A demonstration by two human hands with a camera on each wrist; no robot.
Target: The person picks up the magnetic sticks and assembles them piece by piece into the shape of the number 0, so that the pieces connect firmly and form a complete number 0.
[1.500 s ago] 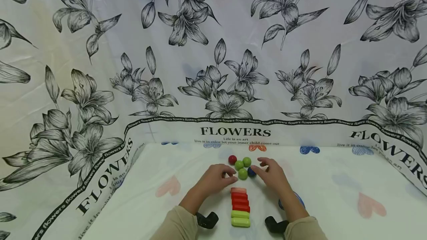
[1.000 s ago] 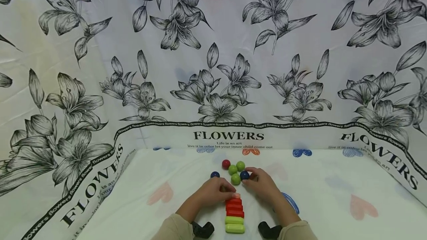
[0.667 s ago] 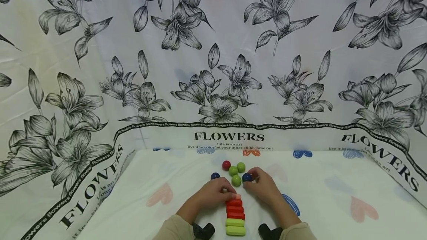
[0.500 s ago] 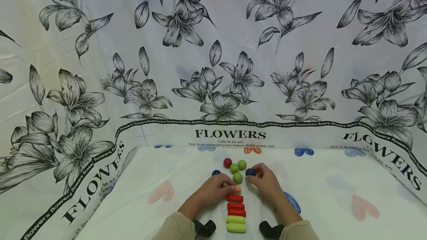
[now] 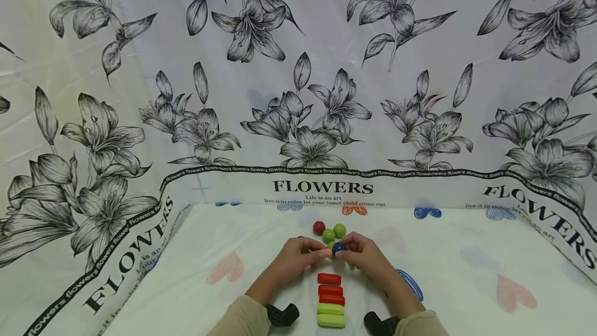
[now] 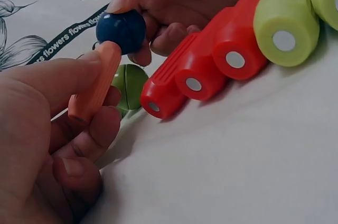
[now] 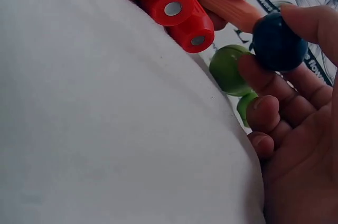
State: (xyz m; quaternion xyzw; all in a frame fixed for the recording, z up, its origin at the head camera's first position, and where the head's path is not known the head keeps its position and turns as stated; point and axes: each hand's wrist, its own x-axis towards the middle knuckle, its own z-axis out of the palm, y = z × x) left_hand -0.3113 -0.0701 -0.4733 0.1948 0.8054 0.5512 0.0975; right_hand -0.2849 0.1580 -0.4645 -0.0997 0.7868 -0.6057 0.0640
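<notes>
While the left hand pinches an orange stick between thumb and fingers, the right hand grips a blue ball by its sides. I find both items raised between the two hands, stick end towards ball; they appear to touch, though I cannot confirm contact. In my judgement each grip is set back so that the facing surfaces are left bare to meet.

Just beyond the fingers I record three green balls, one partly hidden behind the held pair, and a red ball. I judge them grouped there for easy reach of either hand. A dark blue sliver shows behind the left hand; I cannot tell its full shape.

On the near side of the hands, between the forearms, three red sticks and two yellow-green sticks lie crosswise in a row on white cloth, presumably lined up to be picked singly. Pale discs show in their ends. Farthest from the hands hangs a flowered curtain.
</notes>
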